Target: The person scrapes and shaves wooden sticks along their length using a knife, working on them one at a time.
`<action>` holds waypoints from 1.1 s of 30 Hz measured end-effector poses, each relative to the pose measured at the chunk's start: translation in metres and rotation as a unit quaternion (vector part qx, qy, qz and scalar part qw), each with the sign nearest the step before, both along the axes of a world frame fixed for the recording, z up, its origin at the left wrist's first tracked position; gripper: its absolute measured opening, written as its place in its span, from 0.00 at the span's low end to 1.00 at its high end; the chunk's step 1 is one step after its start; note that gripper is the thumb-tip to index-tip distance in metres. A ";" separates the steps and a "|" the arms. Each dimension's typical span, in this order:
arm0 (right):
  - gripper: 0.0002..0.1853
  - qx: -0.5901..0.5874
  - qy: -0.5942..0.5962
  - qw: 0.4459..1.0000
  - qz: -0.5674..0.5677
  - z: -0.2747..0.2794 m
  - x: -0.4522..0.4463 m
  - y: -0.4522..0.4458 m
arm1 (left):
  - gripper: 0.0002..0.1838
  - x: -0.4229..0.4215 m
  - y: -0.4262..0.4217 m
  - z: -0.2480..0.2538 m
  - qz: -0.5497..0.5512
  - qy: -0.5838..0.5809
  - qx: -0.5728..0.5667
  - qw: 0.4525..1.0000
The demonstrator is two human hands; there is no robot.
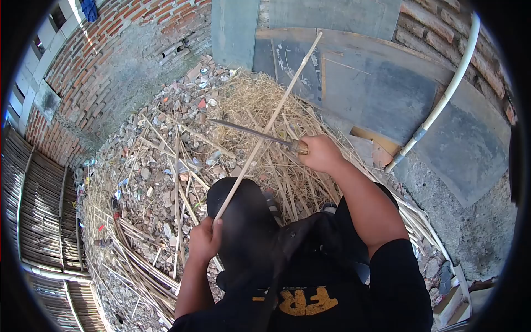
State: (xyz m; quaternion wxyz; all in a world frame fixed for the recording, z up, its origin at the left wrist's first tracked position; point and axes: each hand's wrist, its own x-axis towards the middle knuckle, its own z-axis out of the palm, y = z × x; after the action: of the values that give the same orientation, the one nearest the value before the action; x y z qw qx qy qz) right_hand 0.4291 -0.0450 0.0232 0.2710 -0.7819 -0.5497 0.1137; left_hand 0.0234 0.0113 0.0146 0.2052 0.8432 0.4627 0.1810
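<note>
My left hand (205,239) is closed around the lower end of a long pale bamboo strip (275,111), beside my dark-clothed knee. The strip slants up and to the right, its far end in front of the grey panels. My right hand (321,154) grips the wooden handle of a long knife (251,131). The dark blade points left and crosses the strip around its middle; whether the edge touches the strip I cannot tell. Under both lies a heap of straw-like shavings (249,94).
Rubble (160,191) and scattered bamboo strips cover the ground, with a bundle of strips (138,257) at the lower left. A brick wall (127,55), grey panels (381,83), a white pipe (448,91) and a bamboo slat screen (41,205) stand around.
</note>
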 end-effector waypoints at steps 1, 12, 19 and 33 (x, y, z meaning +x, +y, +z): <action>0.15 -0.012 -0.044 0.998 0.032 0.005 -0.006 -0.004 | 0.23 -0.001 -0.003 0.006 -0.010 0.010 0.000 1.000; 0.14 -0.014 0.051 0.994 -0.091 -0.011 0.036 0.009 | 0.23 -0.001 -0.009 0.006 -0.020 0.001 0.001 1.000; 0.13 -0.045 -0.075 0.990 0.107 0.020 -0.024 -0.013 | 0.25 0.000 -0.006 0.002 -0.030 -0.017 -0.032 0.999; 0.15 0.000 0.033 0.998 -0.057 0.001 0.021 -0.003 | 0.25 0.002 -0.007 0.000 -0.009 -0.006 0.011 1.000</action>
State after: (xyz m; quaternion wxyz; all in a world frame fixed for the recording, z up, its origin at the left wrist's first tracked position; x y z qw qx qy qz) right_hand 0.4500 -0.0484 0.0239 0.2953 -0.8079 -0.4948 0.1234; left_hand 0.0254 0.0039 0.0145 0.2006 0.8485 0.4517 0.1895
